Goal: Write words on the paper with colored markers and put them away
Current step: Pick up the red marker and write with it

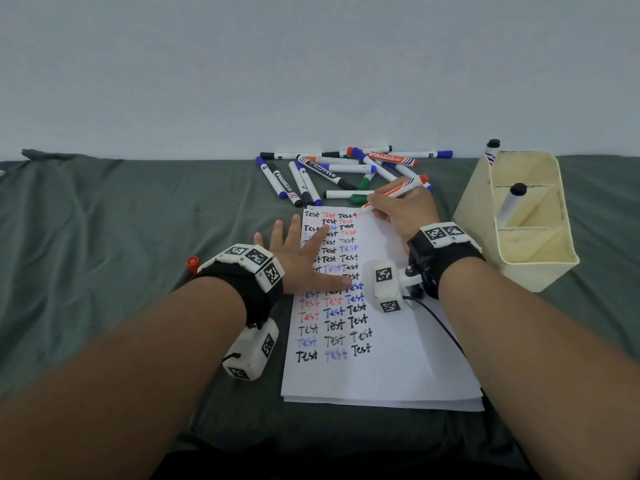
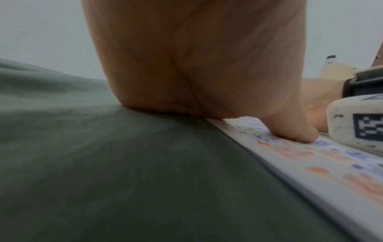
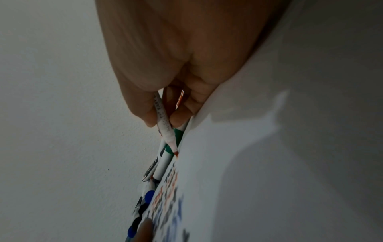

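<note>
A white paper stack (image 1: pixel 398 358) lies on the green cloth, its left part filled with rows of "Test" in black, red and blue. My right hand (image 1: pixel 401 209) grips an uncapped red marker (image 1: pixel 394 194), tip touching the paper's top edge beside the first row. In the right wrist view the fingers pinch the red marker (image 3: pixel 165 129) with its tip on the paper (image 3: pixel 269 163). My left hand (image 1: pixel 301 258) lies flat with spread fingers on the paper's left side; its thumb (image 2: pixel 290 131) presses the paper (image 2: pixel 311 163). A red cap (image 1: pixel 192 263) stands left of the wrist.
A loose pile of markers (image 1: pixel 339 171) in blue, black, green and red lies behind the paper by the wall. A cream divided holder (image 1: pixel 540 265) stands at the right with two black-capped markers (image 1: pixel 512 202) in it. Green cloth (image 1: pixel 121 237) spreads to the left.
</note>
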{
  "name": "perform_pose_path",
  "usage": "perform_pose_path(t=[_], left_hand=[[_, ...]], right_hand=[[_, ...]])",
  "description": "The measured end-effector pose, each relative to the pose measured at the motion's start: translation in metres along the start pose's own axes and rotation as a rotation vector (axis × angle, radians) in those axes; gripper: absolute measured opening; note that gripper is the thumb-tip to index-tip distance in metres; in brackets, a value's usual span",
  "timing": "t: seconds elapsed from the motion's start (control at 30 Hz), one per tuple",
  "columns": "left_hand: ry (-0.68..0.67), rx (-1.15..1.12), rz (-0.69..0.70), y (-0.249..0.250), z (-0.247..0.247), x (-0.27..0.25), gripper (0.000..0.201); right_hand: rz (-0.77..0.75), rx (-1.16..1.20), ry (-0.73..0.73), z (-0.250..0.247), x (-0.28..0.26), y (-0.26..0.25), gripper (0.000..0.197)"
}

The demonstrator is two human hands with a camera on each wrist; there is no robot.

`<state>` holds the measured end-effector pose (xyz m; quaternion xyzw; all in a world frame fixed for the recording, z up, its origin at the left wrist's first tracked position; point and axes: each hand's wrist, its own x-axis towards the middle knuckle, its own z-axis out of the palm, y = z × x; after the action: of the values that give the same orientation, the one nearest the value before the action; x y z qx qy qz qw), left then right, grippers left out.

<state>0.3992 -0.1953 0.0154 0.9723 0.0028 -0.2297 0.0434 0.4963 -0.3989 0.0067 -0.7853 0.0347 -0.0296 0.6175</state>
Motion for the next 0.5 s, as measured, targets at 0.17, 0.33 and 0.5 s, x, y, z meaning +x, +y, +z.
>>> perform_pose_path(t=[0.17, 0.33, 0.5], left_hand=[[0.002, 0.002, -0.002, -0.0003, 0.0, 0.0002, 0.124], [-0.002, 0.001, -0.004, -0.0001, -0.0001, 0.0012, 0.127], [-0.003, 0.004, -0.005, 0.0005, 0.0001, 0.0016, 0.132]], right_hand=[[0.0, -0.014, 0.018, -0.0014, 0.0016, 0.0005, 0.004], [0.025, -0.031, 0.015, -0.0013, 0.0029, 0.0007, 0.006], [0.012, -0.015, 0.027, -0.0016, 0.0024, 0.0012, 0.005]])
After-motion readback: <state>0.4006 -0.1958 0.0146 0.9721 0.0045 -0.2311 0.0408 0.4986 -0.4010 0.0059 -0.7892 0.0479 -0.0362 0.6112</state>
